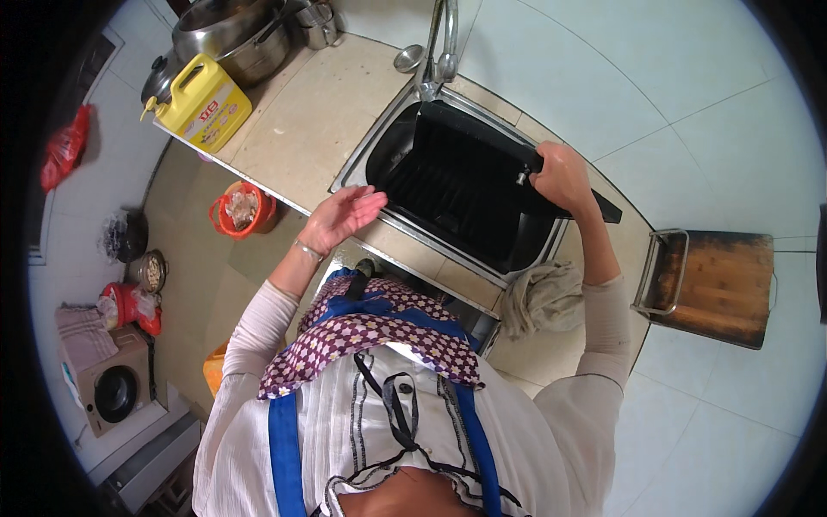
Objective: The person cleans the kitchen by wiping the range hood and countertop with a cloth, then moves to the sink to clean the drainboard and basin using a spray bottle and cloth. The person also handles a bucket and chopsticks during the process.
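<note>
A large black ridged panel [459, 174] sits tilted in the steel-rimmed sink [446, 249], covering much of the basin. A small metal knob [522, 176] juts from it near its right end. My right hand [562, 178] is closed around the panel's far right edge, fingers partly hidden. Over the sink's front left rim, my left hand [345, 213] is held palm up with nothing in it; its fingertips appear near the panel, but I cannot tell whether they touch. The metal faucet [446, 64] rises behind the sink.
A crumpled cloth [546, 297] lies right of the sink, and a wooden cutting board [717, 284] stands in a metal rack [681, 278]. Leftward are a yellow detergent jug [207, 106] and steel pots [258, 55]. A red bin [258, 213] stands below the counter edge.
</note>
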`<action>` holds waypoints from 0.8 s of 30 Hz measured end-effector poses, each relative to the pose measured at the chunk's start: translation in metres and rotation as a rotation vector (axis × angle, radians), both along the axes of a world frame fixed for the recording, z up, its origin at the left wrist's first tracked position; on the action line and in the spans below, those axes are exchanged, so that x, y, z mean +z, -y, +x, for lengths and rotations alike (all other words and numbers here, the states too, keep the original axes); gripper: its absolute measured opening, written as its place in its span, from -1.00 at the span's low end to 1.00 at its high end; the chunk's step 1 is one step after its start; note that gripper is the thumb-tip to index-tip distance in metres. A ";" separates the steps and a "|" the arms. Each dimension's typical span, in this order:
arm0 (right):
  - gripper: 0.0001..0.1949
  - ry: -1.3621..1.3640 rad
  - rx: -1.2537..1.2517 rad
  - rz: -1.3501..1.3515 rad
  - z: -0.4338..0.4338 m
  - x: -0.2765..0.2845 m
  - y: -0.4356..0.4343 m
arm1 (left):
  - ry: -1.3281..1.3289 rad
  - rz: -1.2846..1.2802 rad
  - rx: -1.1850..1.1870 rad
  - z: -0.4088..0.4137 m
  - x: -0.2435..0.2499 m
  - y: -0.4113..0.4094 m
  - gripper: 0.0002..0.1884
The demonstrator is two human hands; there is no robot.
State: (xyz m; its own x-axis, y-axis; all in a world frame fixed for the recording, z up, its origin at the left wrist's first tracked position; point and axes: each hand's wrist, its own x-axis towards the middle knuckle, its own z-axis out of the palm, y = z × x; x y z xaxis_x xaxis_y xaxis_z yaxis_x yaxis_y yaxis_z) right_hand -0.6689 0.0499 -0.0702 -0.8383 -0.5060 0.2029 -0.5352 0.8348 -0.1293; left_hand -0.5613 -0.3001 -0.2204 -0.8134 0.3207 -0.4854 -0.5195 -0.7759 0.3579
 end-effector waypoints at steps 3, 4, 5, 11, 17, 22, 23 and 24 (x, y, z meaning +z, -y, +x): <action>-0.90 0.004 0.023 -0.044 0.035 0.006 0.017 | 0.069 0.123 -0.012 -0.012 0.018 -0.021 -0.51; -0.90 -0.011 0.078 -0.069 0.050 0.006 0.022 | 0.101 0.143 -0.015 -0.017 0.026 -0.027 -0.43; -0.90 -0.026 0.133 -0.094 0.066 0.006 0.026 | 0.133 0.163 -0.017 -0.021 0.030 -0.031 -0.33; -0.87 -0.151 0.314 -0.126 0.150 -0.026 0.054 | 0.269 0.171 -0.290 -0.014 0.028 -0.013 -0.68; -0.84 -0.141 0.377 -0.193 0.170 -0.077 0.070 | 0.117 -0.018 -0.131 -0.001 0.003 0.005 -0.61; -0.85 -0.235 0.381 -0.169 0.154 -0.140 0.078 | -0.028 -0.098 -0.040 -0.017 -0.047 0.013 -0.50; -0.86 -0.230 0.374 -0.167 0.153 -0.145 0.076 | -0.026 -0.089 -0.039 -0.019 -0.054 0.013 -0.47; -0.85 -0.208 0.378 -0.165 0.151 -0.142 0.075 | -0.072 -0.100 -0.026 -0.019 -0.050 0.008 -0.47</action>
State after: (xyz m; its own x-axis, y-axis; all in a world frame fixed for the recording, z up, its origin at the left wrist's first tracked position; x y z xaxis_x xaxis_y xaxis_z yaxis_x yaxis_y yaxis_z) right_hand -0.5176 -0.0246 -0.2127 -0.5344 -0.7150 0.4508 -0.8266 0.5534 -0.1022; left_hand -0.5798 -0.3080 -0.2701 -0.8392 0.2955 -0.4565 -0.5094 -0.7210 0.4697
